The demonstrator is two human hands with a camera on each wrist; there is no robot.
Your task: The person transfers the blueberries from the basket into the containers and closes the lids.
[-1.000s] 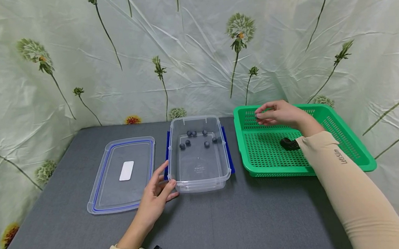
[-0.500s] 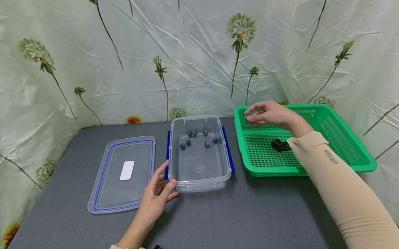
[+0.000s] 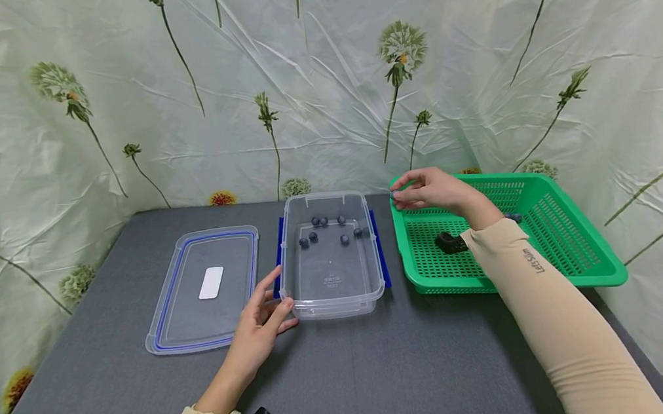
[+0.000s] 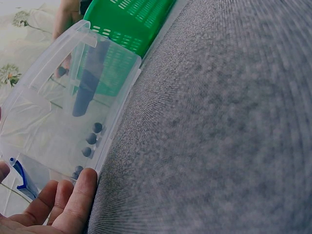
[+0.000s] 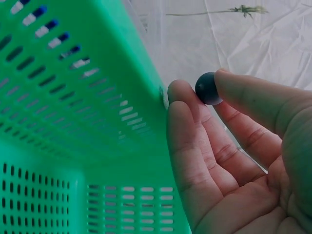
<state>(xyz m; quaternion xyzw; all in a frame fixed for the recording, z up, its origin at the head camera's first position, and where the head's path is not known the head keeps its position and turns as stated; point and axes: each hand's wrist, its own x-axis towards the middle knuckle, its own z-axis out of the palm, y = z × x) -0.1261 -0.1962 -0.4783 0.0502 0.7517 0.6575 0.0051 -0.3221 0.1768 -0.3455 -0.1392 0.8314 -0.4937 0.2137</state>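
My right hand (image 3: 437, 191) pinches a dark blueberry (image 5: 207, 88) between thumb and fingertips, over the left rim of the green basket (image 3: 445, 288). More blueberries (image 3: 513, 218) show inside that basket, partly hidden behind the right forearm. Left of it stands a clear plastic box (image 3: 333, 307) without its lid, and several blueberries (image 3: 344, 239) lie on its floor. At the box's near left corner, my left hand (image 3: 256, 332) holds on, thumb at the front and fingers along the side. In the left wrist view, those fingers (image 4: 80, 200) are low against the box wall.
A clear lid (image 3: 182, 325) with a blue seal and white label lies flat left of the box. Blue side clips (image 3: 380, 255) hang from the box's sides. The grey tabletop (image 3: 346, 376) ends at a flower-printed cloth (image 3: 322, 102) behind.
My right hand has moved left across the basket to its left rim, carrying the blueberry. Blueberries at the basket's back right have come into sight. The left hand and box stay put.
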